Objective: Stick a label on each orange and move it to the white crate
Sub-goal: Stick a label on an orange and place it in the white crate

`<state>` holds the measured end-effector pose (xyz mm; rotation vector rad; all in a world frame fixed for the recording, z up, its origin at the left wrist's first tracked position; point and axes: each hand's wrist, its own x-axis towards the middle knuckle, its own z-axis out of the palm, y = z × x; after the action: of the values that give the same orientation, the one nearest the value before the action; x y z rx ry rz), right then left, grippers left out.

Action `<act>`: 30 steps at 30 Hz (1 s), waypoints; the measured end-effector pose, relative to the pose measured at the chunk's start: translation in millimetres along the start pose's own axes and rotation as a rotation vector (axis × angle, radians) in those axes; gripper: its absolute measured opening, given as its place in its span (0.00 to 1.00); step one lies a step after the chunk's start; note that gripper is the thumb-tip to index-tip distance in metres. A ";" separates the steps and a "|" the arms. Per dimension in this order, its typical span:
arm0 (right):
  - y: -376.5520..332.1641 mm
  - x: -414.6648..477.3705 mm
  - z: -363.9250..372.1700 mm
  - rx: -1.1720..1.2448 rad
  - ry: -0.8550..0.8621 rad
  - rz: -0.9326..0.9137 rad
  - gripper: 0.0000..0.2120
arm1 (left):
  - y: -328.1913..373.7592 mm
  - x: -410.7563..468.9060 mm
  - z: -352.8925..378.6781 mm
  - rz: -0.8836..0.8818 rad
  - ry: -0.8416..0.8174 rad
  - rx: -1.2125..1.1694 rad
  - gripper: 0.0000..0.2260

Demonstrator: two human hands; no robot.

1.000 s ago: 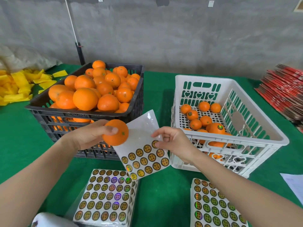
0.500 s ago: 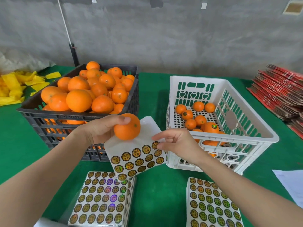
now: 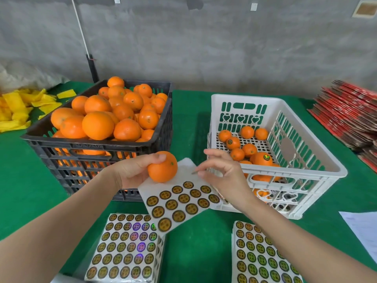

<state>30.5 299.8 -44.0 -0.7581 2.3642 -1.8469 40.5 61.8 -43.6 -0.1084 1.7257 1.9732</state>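
The right hand [image 3: 222, 176] had lifted off the label sheet [image 3: 183, 201] with a label [image 3: 194, 172] pinched between thumb and forefinger, so sticking looked next on the orange [image 3: 162, 167], which the left hand [image 3: 132, 172] gripped just short of the white crate [image 3: 244, 97].

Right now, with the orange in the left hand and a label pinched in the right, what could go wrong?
1. The label is pinched only by its edge in the right hand; it may curl or stick to the fingers before it reaches the orange.
2. The left hand seems to hold both the orange and the sticker sheet, which juts out unsupported; pressing the label on could make either slip.
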 end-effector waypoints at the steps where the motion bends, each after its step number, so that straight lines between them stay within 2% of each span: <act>1: -4.9 1.1 0.3 0.030 0.051 -0.022 0.14 | -0.6 0.5 1.4 0.014 -0.015 -0.008 0.49; 3: -15.9 3.1 0.6 0.141 0.096 -0.032 0.14 | -0.5 2.5 5.2 0.040 -0.029 -0.036 0.47; 6: -28.4 4.4 4.1 0.230 0.063 -0.008 0.14 | -0.4 7.9 13.8 0.059 -0.025 -0.089 0.40; 9: -35.0 4.1 10.8 0.226 0.023 0.001 0.12 | -2.1 17.9 22.9 0.046 0.063 -0.202 0.33; 12: -37.8 4.7 17.3 0.227 0.046 0.018 0.12 | -6.5 30.2 29.0 0.035 0.134 -0.323 0.34; 14: -38.4 6.1 20.6 0.202 0.060 0.015 0.12 | -10.5 34.3 31.6 0.015 0.103 -0.384 0.35; 16: -38.1 7.7 22.0 0.161 0.075 0.010 0.12 | -13.7 39.5 33.2 0.019 0.084 -0.415 0.35; 22: -37.4 12.1 20.5 0.057 0.092 -0.024 0.12 | -10.7 59.0 30.5 0.070 0.245 -0.405 0.27; 30: -41.6 11.2 22.7 -0.110 0.147 -0.125 0.09 | -17.3 41.8 34.6 0.036 0.099 -0.419 0.32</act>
<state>42.5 267.8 -9.3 -0.8253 2.5834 -1.8942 20.9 108.9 -68.8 -0.3266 1.3524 2.3643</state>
